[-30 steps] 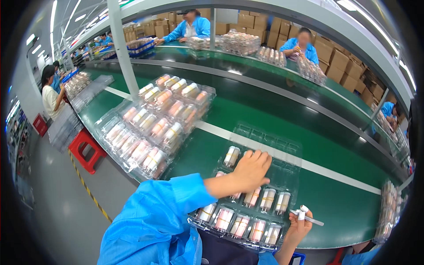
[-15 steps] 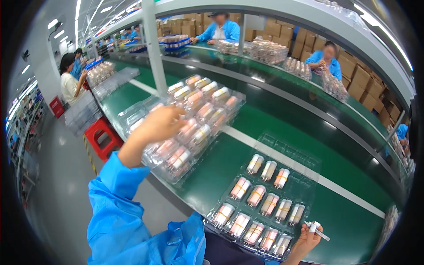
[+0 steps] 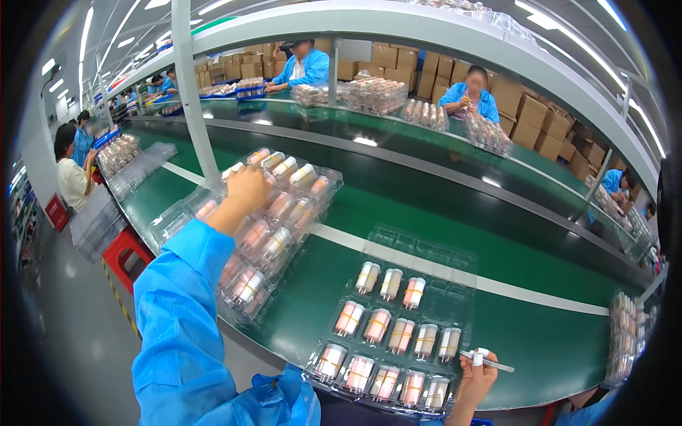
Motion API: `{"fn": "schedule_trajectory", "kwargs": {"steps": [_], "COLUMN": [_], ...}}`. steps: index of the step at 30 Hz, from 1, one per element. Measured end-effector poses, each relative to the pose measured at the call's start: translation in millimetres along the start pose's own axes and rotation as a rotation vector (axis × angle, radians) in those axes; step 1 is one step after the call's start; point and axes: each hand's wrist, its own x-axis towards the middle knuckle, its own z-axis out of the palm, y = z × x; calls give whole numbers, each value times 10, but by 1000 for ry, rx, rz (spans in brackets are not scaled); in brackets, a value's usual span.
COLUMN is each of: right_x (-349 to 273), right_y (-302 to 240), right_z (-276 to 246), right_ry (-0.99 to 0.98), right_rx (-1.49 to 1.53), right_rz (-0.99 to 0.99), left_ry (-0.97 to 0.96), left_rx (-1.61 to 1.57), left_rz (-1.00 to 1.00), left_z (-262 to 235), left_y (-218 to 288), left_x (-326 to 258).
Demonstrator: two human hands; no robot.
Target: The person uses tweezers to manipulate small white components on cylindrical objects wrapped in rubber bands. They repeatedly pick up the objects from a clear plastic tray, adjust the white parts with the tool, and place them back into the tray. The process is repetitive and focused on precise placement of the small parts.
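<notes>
My left hand (image 3: 249,190) reaches over a stacked clear plastic tray (image 3: 321,206) at the left, its fingers bent down among the bundles there. What those fingertips hold, if anything, is hidden. The bundles are short white and pink tubes with yellowish bands. In front of me lies a second clear tray (image 3: 444,309) with rows of similar banded tubes (image 3: 378,325) in its pockets and several vacant pockets at its far side. By this tray's right edge my right hand (image 3: 474,380) is closed on a small white cylindrical piece (image 3: 480,356) with a pale flat strip (image 3: 499,366).
Both trays rest on a green conveyor belt (image 3: 398,206) with a white stripe. A grey post (image 3: 192,99) rises behind the left tray. Filled trays (image 3: 622,330) stand at the far right. A red stool (image 3: 126,254) is left of the belt. Co-workers in blue sit across it.
My left hand has moved to the far left part of the stacked tray, its fingers now bent down. The right hand keeps its hold. The whole view has shifted, the trays appearing further left.
</notes>
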Motion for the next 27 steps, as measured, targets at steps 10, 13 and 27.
{"fn": "schedule_trajectory", "kwargs": {"steps": [10, 13, 27], "right_x": [10, -5, -92], "right_y": [30, -10, -635], "right_z": [27, -12, -45], "right_ry": [10, 127, -75], "right_rx": [1, -18, -37], "right_rz": [6, -27, -176], "left_ry": [84, -65, -557], "left_rx": [-1278, -1688, -2141], "left_rz": [-188, 0, 223], "left_z": [-928, -1484, -1350], "left_y": [-75, 306, 1727], "left_x": [-188, -674, -2489]}}
